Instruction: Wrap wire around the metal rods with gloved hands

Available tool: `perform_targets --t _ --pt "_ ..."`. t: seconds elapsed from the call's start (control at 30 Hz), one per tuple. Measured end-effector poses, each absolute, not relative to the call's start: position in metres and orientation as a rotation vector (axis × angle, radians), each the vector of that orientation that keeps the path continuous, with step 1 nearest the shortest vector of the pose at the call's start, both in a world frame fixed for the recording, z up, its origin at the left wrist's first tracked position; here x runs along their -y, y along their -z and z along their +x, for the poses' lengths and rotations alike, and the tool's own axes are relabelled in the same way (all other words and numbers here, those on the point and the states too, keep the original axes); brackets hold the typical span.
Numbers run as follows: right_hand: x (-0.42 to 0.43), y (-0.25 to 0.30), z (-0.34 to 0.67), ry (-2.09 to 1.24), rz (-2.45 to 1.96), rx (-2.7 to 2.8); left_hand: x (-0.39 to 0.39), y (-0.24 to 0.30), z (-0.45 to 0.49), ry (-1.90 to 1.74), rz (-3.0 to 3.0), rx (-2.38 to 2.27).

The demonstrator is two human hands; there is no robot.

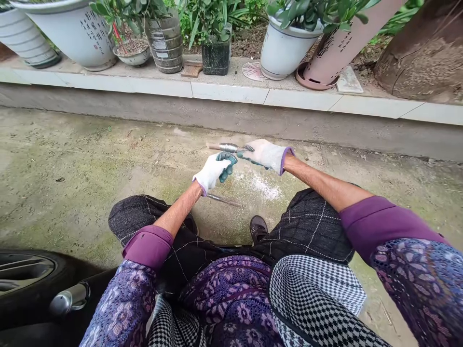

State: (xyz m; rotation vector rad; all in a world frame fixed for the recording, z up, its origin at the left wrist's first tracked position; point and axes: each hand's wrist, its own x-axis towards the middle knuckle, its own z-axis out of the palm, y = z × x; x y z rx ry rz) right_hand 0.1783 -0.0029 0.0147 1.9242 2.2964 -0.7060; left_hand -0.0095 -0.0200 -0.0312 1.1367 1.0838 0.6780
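Because the gloved right hand (262,153) grasps a wire-wound rod (228,147) near one end, above the concrete ground (144,168), a slack hold could, I judge, let it twist or drop. The gloved left hand (215,169), just below it, has its fingers curled (whether around anything, I cannot tell). Should the winding spring loose, it might snag the knit of either hand's covering. Beyond the left cuff, a thin rod (226,200) lies on the ground, where a shifting shoe (258,227) could roll it. Pale flecks (265,187) lie scattered nearby. Ahead, a low tiled ledge (231,94) carrying a white flowerpot (285,50) and others limits forward reach; a wheel (25,277) sits at lower left.
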Motion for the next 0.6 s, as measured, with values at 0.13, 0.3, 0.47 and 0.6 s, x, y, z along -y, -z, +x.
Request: perform_targets --t 0.13,0.3,0.47,0.6 --pt "0.007 -0.026 0.169 1.406 2.139 -2.219 0.011 0.019 -0.018 -0.757 1.088 -1.068" --pt "0.009 -0.035 0.152 1.455 2.184 -2.309 0.002 0.005 -0.020 -0.847 0.967 -0.954" --pt "0.008 -0.047 0.143 1.316 2.085 -2.564 -0.006 -0.004 -0.025 -0.970 0.751 -1.002" --pt "-0.002 -0.042 0.143 1.755 2.047 -2.568 -0.004 -0.016 -0.032 -0.928 0.769 -0.942"
